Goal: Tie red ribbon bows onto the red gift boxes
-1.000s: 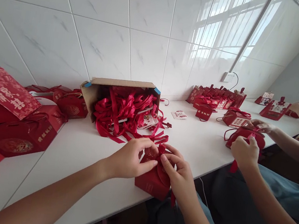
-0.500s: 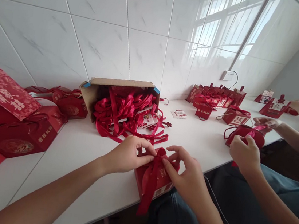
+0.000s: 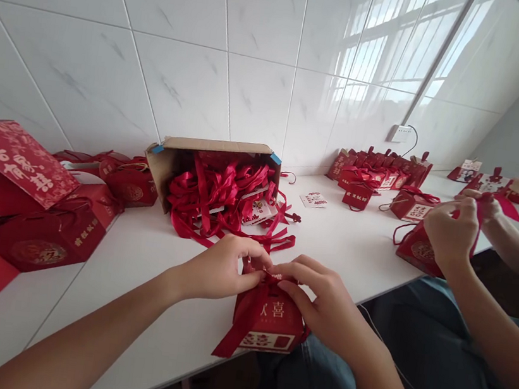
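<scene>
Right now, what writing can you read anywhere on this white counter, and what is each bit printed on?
"喜" in white, on the front of the nearest small red paper box; the sign left of it is half hidden by the red ribbon.
Big white characters on the large red paper bag, far left: tilted, unreadable.
Gold characters on the dark red handled bag: too small.
Red print on the white card: blurred.

Head view, sole camera: worn on the person's head, facing forward and down along both forearms. Near range: left hand (image 3: 218,270), right hand (image 3: 329,302) and red box (image 3: 272,318) sit low centre, close under the lens. Farther off: white table (image 3: 147,250), tiled wall (image 3: 183,82); a co-worker's hand (image 3: 448,235) at right edge.
</scene>
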`<state>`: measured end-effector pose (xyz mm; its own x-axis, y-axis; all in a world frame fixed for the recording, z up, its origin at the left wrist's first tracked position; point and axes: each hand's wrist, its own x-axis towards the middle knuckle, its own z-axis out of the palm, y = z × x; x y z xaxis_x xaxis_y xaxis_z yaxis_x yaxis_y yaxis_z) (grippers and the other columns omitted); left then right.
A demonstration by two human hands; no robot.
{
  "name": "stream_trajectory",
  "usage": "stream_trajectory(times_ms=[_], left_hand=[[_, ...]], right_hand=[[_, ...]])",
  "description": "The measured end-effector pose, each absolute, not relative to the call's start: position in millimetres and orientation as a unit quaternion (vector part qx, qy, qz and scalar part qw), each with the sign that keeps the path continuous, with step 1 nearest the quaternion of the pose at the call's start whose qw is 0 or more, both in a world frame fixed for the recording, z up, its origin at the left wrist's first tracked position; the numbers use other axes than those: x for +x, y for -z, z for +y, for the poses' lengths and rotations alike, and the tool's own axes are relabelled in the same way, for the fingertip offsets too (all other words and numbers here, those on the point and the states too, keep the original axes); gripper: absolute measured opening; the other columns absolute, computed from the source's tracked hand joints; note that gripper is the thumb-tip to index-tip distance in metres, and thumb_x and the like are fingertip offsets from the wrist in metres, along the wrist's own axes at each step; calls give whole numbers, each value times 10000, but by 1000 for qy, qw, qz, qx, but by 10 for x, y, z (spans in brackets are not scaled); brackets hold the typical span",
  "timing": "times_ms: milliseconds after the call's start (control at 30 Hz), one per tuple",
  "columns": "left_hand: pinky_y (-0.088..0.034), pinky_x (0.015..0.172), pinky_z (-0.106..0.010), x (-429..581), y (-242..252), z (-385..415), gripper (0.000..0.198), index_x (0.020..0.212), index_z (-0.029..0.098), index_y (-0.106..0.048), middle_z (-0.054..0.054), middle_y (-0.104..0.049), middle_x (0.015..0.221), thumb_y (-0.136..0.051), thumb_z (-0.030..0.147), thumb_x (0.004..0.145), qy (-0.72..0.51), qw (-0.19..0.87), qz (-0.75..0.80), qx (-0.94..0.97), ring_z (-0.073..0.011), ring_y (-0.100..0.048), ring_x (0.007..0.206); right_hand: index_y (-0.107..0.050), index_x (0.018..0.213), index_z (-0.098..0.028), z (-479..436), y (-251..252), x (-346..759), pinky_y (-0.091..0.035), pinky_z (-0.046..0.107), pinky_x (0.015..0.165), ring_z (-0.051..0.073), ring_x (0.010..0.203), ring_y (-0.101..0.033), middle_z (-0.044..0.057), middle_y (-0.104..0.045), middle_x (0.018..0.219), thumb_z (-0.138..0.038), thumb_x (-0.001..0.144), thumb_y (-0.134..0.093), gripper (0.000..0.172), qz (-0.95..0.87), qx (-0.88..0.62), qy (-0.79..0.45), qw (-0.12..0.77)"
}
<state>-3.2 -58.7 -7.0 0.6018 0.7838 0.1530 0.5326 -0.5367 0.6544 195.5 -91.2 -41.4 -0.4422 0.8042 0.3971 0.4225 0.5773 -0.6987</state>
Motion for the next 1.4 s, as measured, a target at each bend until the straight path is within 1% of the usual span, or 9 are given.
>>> stream_trajectory(times_ms=[133,300,467,667,767,867,1133,1300,1400], left_hand=[[-494,762,-232,-63,50,-565,205,883,212,-708,10,-708,897,-553,127,780,-211,283,384,853,-141,-627,858],[-486,748,-235,-84,57,-537,192,862,210,-697,12,-704,876,-543,127,781,-233,265,398,847,-142,-623,840],[-472,753,-261,-73,79,-523,221,916,191,-661,-19,-658,909,-506,107,784,-187,297,357,866,-154,-589,838],[-437,675,-249,-68,83,-528,45,786,179,-530,7,-547,787,-561,161,759,-164,283,348,879,-135,-500,727],[-426,746,-269,-66,86,-532,39,830,187,-537,-10,-545,866,-537,186,792,-145,266,346,888,-158,-500,818],[-393,830,-309,-61,84,-537,82,876,210,-571,-18,-545,917,-498,234,847,-117,249,348,896,-186,-483,913],[-350,788,-382,42,164,-606,390,718,180,-546,-23,-481,792,-344,434,935,-142,138,392,898,-190,-415,809],[-408,871,-330,82,207,-647,263,701,182,-507,-37,-528,1005,-471,351,899,-194,290,353,868,-193,-437,1005],[-396,936,-348,65,211,-622,262,690,180,-524,-52,-533,1120,-504,354,884,-219,303,354,857,-211,-407,1117]], right_hand=[[-633,1158,-321,-932,478,1962,-475,307,776,159,872,-518,51,-529,932,-26,870,-379,484,-854,-372,-190,309],[-645,1128,-399,-937,516,1949,-456,341,797,176,893,-461,46,-469,935,38,822,-406,585,-873,-372,-155,275],[-669,1097,-385,-933,526,1946,-442,348,797,180,890,-437,46,-442,909,11,847,-420,531,-871,-372,-153,283],[-650,1103,-428,-937,549,1947,-431,339,770,170,855,-429,36,-429,895,35,834,-420,583,-866,-373,-148,298],[-662,1088,-419,-939,553,1945,-432,347,767,177,865,-439,40,-438,909,5,847,-431,540,-865,-374,-150,299],[-665,1083,-421,-936,560,1943,-432,361,779,182,880,-455,42,-451,923,-11,856,-429,525,-865,-374,-149,299],[-676,1068,-416,-940,541,1928,-436,353,749,179,853,-482,51,-475,924,-69,897,-412,469,-872,-367,-152,287],[-708,1007,-382,-933,540,1923,-431,336,737,170,847,-484,46,-468,909,21,836,-427,520,-870,-367,-151,292],[-702,1017,-394,-919,561,1931,-435,337,756,168,873,-492,42,-468,933,48,815,-432,556,-869,-358,-156,305]])
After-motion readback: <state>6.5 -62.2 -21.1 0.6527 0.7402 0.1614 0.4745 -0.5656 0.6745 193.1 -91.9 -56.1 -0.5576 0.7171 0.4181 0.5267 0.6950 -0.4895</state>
